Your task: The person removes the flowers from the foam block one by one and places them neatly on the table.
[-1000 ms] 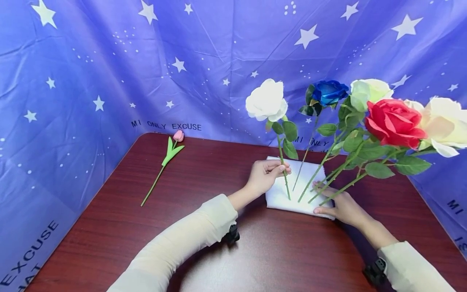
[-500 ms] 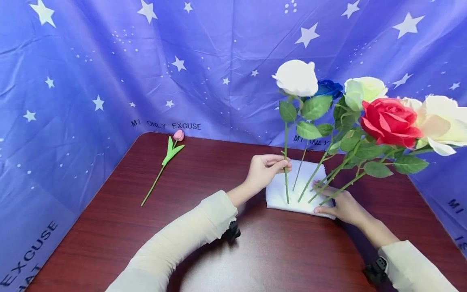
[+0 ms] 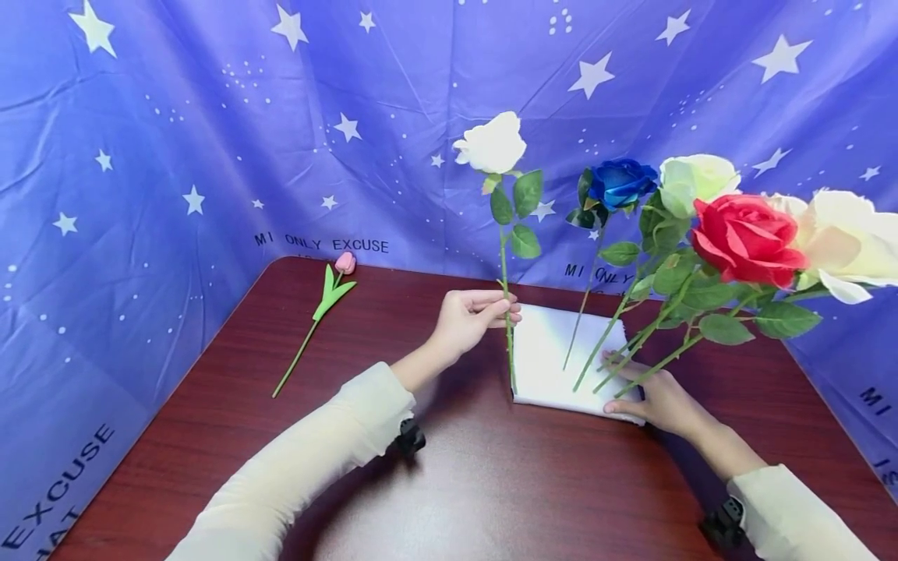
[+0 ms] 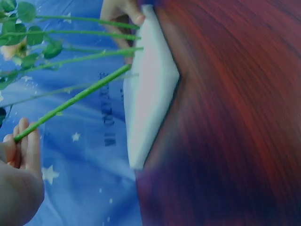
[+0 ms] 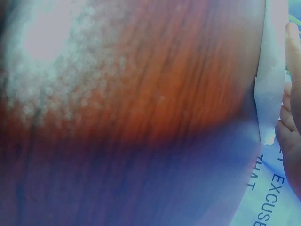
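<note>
Thumb and fingers of my left hand point(image 3: 466, 321) pinch the green stem of a white rose point(image 3: 493, 143), which stands nearly upright. Its lower end overlaps the left edge of a white foam block point(image 3: 543, 351) in the head view. In the left wrist view the stem point(image 4: 73, 101) slants toward the block's top. My right hand point(image 3: 662, 396) rests on the block's right part, fingers and thumb spread. Beside it several stems rise from the block: a blue rose point(image 3: 622, 184), a pale green rose point(image 3: 698, 185), a red rose point(image 3: 749, 241) and a cream rose point(image 3: 852, 238).
A pink tulip point(image 3: 344, 263) with green leaves lies at the left on the dark red wooden table point(image 3: 491, 483). Behind the table hangs a blue curtain point(image 3: 400, 93) printed with stars. The rose heads lean out to the right over the right forearm's side.
The left hand has shifted left with the white rose, after a slight move right midway. The stem's end went from over the block to its left edge. The right hand stays in place.
</note>
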{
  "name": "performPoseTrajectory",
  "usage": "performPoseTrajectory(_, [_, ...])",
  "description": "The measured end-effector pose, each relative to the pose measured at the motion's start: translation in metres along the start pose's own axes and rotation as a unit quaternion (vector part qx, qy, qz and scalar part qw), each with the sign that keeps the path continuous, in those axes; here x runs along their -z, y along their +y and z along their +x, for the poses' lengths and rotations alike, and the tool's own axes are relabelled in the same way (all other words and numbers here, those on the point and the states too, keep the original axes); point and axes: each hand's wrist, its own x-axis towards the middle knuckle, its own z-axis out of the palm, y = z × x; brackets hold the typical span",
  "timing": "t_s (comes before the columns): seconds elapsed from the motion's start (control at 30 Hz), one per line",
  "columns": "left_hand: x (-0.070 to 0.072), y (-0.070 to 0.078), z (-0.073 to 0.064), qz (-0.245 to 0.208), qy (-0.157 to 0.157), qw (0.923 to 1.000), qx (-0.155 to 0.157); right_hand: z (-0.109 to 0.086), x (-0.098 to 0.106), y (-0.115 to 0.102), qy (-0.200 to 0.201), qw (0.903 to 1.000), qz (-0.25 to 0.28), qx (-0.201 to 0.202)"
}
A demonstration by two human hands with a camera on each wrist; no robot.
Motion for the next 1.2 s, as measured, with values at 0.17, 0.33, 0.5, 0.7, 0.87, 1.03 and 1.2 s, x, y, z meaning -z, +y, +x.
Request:
performPoseTrajectory(0.17, [0.024,0.006,-0.007,0.032,-0.008,0.9987,0.038,0.0,0.0,0.002,-0.001,0.9998,0.007,0.017])
performPoseTrajectory(0.33, [0.045,0.009,-0.013,0.047,0.004,0.998,0.041,0.0,0.001,0.003,-0.004,0.9998,0.01,0.017])
performPoseTrajectory(0.5, [0.061,0.012,-0.019,0.038,0.022,0.9982,0.041,0.0,0.0,0.003,-0.007,0.9999,0.009,0.012])
performPoseTrajectory(0.7, [0.077,0.014,-0.031,0.024,0.046,0.9961,0.072,0.001,0.001,0.003,0.0,0.9998,0.003,0.017])
performPoseTrajectory(0.87, [0.095,0.015,-0.042,0.024,0.068,0.9952,0.065,0.001,0.002,0.003,0.001,0.9999,0.0,0.016])
performPoseTrajectory(1.03, [0.112,0.021,-0.051,0.017,0.09,0.9941,0.058,0.001,0.002,0.003,0.004,0.9999,-0.003,0.012])
performPoseTrajectory(1.2, [0.131,0.027,-0.057,0.025,0.096,0.9928,0.067,0.0,0.002,0.003,0.002,0.9999,-0.005,0.009])
